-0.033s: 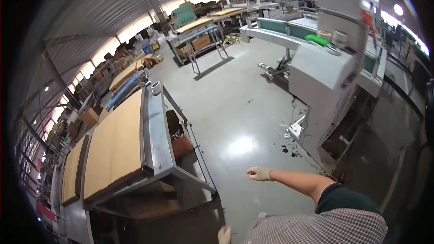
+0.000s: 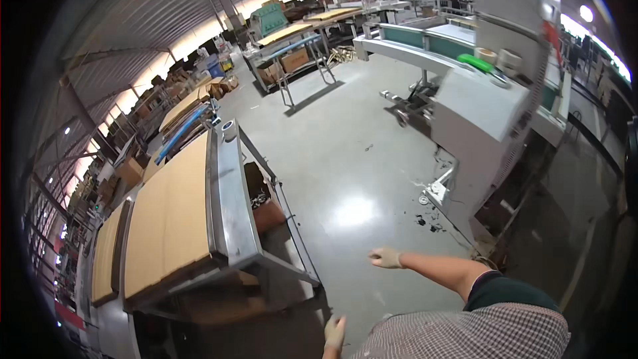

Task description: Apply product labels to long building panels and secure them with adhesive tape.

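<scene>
My right hand (image 2: 385, 258), in a pale glove with bare fingertips, hangs in the air over the grey floor, its fingers loosely curled in and nothing visible in it. Low in the picture, my left hand (image 2: 334, 334) wears a similar glove; its fingers are bent in too, and I see nothing held. It is nearest to the corner of a metal-framed table (image 2: 237, 209). On that table lies a stack of tan sheets (image 2: 169, 219), apart from both hands. A checked apron (image 2: 458, 332) covers my front.
A grey machine cabinet (image 2: 475, 110) stands on the right, with a green-handled tool (image 2: 475, 62) and tape rolls (image 2: 509, 60) on top. A tape roll (image 2: 229, 129) rests on the table's far end. Farther off stand a blue-topped trestle (image 2: 292, 48) and cardboard boxes (image 2: 296, 60).
My left hand has come up further into view from the lower edge. My right hand has shifted slightly to the right. The machine cabinet appears slightly lower and further right.
</scene>
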Motion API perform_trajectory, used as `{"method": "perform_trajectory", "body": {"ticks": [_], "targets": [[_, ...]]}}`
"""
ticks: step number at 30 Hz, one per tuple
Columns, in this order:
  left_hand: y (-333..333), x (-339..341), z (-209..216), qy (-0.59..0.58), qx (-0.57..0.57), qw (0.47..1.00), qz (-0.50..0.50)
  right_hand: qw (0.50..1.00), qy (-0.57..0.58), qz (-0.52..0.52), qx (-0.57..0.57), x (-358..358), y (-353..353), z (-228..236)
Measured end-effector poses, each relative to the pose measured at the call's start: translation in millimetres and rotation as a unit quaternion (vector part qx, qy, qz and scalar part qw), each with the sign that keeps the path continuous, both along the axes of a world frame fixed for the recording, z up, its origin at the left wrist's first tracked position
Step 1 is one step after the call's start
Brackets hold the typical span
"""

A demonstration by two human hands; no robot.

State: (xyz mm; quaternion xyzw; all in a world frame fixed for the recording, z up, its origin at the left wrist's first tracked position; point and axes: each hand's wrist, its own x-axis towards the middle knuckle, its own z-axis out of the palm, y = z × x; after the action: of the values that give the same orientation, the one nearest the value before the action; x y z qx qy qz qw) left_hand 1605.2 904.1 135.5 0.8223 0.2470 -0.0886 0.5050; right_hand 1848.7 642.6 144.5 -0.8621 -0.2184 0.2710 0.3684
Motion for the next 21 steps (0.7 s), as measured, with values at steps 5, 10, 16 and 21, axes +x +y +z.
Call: {"method": "perform_trajectory", "body": {"ticks": [5,10,16,21], "targets": [[-17,346,176,-0.176,-0.18,0.931,-0.265,0.92,0.101,0.261,-0.273,138,7,-105],[25,590,202,-0.191,-0.084,0.893,-0.398,0.95,0.097,0.157,-0.251,318,61,-194],[174,708,172,0.018,-0.093,0.92,-0.38,0.97,0.082,0.181,-0.137,586,245,-75],[283,881,146,-0.007,-0.127,0.941,-0.313,0.985,0.04,0.164,-0.035,848,356,-65]]}}
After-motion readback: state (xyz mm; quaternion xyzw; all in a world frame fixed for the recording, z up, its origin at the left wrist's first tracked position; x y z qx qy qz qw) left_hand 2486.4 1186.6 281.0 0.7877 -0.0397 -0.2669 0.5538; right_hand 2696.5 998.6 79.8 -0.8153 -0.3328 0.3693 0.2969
